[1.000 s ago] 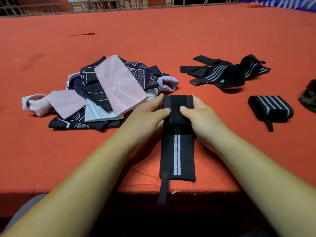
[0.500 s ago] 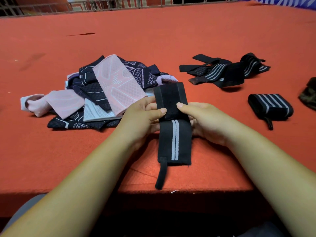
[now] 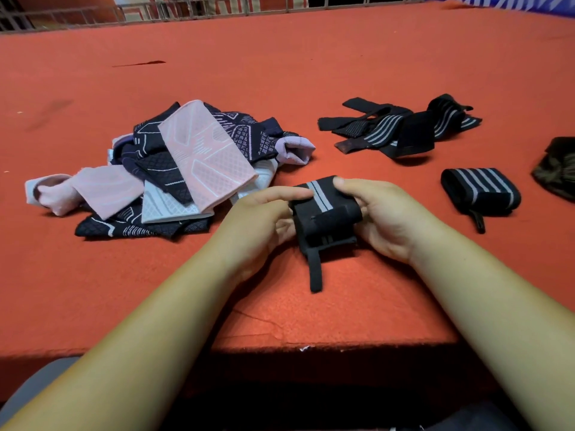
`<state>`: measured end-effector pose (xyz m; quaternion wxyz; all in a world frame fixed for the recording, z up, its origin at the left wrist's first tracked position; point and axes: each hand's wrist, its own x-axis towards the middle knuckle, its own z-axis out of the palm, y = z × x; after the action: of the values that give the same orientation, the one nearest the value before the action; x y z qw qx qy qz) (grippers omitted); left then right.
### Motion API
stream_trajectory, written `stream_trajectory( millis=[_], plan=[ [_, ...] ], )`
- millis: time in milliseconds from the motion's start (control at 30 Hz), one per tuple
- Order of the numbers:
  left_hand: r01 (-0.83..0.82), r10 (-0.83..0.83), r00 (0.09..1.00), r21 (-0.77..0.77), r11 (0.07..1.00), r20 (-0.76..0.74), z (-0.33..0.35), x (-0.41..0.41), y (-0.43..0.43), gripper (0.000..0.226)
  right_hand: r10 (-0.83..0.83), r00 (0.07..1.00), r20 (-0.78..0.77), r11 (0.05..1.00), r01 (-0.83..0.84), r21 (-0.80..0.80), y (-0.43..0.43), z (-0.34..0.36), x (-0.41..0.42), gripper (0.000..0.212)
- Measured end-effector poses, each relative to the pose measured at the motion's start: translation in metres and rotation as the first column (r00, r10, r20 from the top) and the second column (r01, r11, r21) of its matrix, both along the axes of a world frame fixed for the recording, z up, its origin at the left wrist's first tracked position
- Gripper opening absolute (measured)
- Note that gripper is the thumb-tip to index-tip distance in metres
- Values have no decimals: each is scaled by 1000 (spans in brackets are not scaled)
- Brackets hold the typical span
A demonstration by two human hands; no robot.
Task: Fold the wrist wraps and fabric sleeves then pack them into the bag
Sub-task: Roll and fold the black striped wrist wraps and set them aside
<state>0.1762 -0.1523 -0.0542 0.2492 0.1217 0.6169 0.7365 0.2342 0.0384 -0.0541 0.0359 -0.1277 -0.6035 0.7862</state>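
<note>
A black wrist wrap with grey stripes (image 3: 326,217) sits rolled into a compact bundle just above the red table, its thumb loop hanging toward me. My left hand (image 3: 264,216) grips its left side and my right hand (image 3: 378,213) grips its right side, fingers curled over the top. A rolled striped wrist wrap (image 3: 480,194) lies to the right. Loose black wraps (image 3: 401,129) lie in a heap behind it. A pile of pink, white and navy fabric sleeves (image 3: 186,169) lies on the left.
The red table (image 3: 280,73) stretches far back to a metal railing (image 3: 186,10). A dark camouflage-patterned object (image 3: 557,169) shows at the right edge. The table's front edge (image 3: 311,348) runs close beneath my forearms.
The long wrap that lay flat toward me has been rolled up into a short bundle between my hands. Its loop end has been drawn back from the table's front edge.
</note>
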Motion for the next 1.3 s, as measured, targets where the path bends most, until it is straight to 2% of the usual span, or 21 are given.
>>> stream_trajectory(
  millis=[67, 200, 300, 400, 533, 600, 667, 767, 833, 933, 1067, 1200, 1300],
  plan=[
    [20, -20, 999, 15, 1000, 34, 2, 4, 3, 43, -14, 999, -35, 997, 17, 81, 3, -3, 2, 27],
    [44, -51, 995, 84, 995, 84, 1, 11, 11, 39, -93, 994, -63, 988, 100, 121, 4, -7, 7, 28],
    [134, -133, 990, 29, 991, -44, -5, 18, 19, 37, -167, 984, -53, 946, 176, 273, -1, -14, 10, 30],
    [148, -150, 979, -26, 989, -137, -5, 23, 25, 42, -195, 979, -60, 885, 202, 419, -3, -15, 15, 34],
    [164, -168, 977, -42, 986, -135, -2, 31, 34, 43, -166, 975, -148, 822, 220, 525, 7, -7, 26, 24],
    [188, -193, 973, -45, 981, -126, 1, 36, 41, 43, -154, 974, -166, 825, 219, 521, 16, 0, 34, 22],
    [195, -198, 971, -32, 980, -136, 4, 39, 49, 43, -122, 982, -146, 851, 179, 494, 26, 4, 38, 27],
    [151, -150, 976, -6, 989, -157, 14, 39, 65, 43, -91, 991, -99, 780, 133, 612, 45, 13, 44, 49],
    [132, -130, 976, -4, 991, -176, 20, 37, 81, 42, -91, 993, -73, 778, 117, 617, 58, 22, 49, 55],
    [89, -93, 972, -28, 996, -217, 29, 39, 111, 44, -113, 992, -51, 804, 122, 581, 82, 33, 56, 50],
    [88, -92, 961, -28, 996, -261, 37, 43, 158, 42, -271, 955, -124, 809, 295, 509, 115, 39, 58, 47],
    [95, -116, 937, -79, 992, -330, 48, 47, 205, 40, -508, 848, -150, 715, 512, 477, 150, 42, 68, 28],
    [112, -140, 944, -109, 988, -298, 51, 50, 240, 34, -658, 739, -145, 629, 645, 434, 183, 39, 77, 23]
  ],
)
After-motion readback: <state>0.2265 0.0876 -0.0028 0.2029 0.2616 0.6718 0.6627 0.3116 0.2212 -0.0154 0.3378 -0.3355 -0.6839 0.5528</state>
